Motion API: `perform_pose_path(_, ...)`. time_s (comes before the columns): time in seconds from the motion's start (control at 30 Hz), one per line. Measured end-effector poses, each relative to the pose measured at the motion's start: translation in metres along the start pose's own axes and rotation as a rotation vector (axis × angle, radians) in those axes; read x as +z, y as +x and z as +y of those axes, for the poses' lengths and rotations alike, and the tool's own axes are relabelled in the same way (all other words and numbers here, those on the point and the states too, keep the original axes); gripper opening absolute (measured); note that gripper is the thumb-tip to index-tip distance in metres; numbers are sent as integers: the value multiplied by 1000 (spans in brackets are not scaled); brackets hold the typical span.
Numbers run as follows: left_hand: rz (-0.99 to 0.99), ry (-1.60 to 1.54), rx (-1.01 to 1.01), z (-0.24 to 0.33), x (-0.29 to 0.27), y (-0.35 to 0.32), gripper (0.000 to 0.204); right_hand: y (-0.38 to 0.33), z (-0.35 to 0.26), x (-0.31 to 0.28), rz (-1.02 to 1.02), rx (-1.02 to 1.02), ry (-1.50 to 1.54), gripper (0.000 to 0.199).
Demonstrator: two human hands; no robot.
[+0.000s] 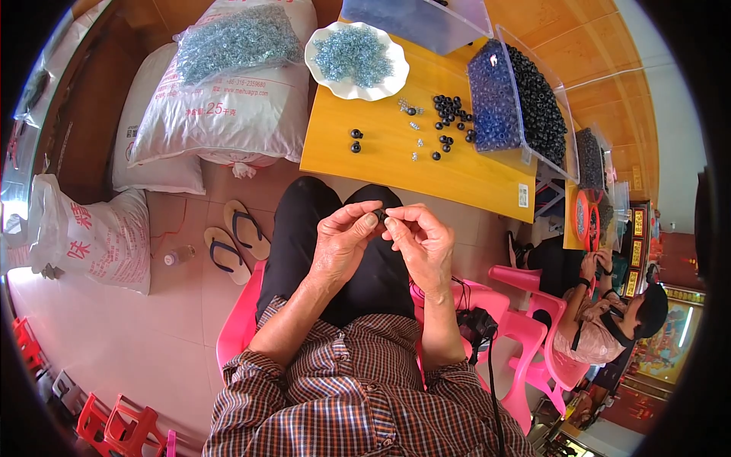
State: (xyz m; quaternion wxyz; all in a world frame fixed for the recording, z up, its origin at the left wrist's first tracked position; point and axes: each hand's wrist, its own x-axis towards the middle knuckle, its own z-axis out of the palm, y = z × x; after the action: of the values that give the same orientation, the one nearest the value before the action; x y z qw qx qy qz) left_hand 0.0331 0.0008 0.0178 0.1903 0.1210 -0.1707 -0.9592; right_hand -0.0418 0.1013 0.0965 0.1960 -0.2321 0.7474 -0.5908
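The left hand (343,238) and the right hand (423,244) meet above the lap, and their fingertips together pinch one small dark bead (380,215); its details are covered by the fingers. Ahead is a yellow table (426,177), and around it a room with tiled floor (179,320). On the table I count one white scalloped plate (369,93) of clear bluish beads (354,57) and one translucent bin (495,114) full of black beads; the loose black beads (436,155) are too crowded for counting. On the floor are two flip-flops (247,228) and one bottle (180,256). One co-worker (594,335) sits at right.
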Motion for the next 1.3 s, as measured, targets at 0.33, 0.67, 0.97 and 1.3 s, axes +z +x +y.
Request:
perform_pose_path(0.33,19,11,2,-2,-5,0,19,0,3,3,-1,-47,-17,11)
perform_pose_path(0.67,-56,-5,-11,-1,-2,0,20,6,7,-10,-50,254,284,10)
perform_pose_path(0.97,-70,-58,-47,-2,-2,-2,19,10,14,-17,-145,408,620,7)
perform_pose_path(1.3,-87,-70,-39,-1,-2,-3,18,3,9,-9,-100,347,606,8)
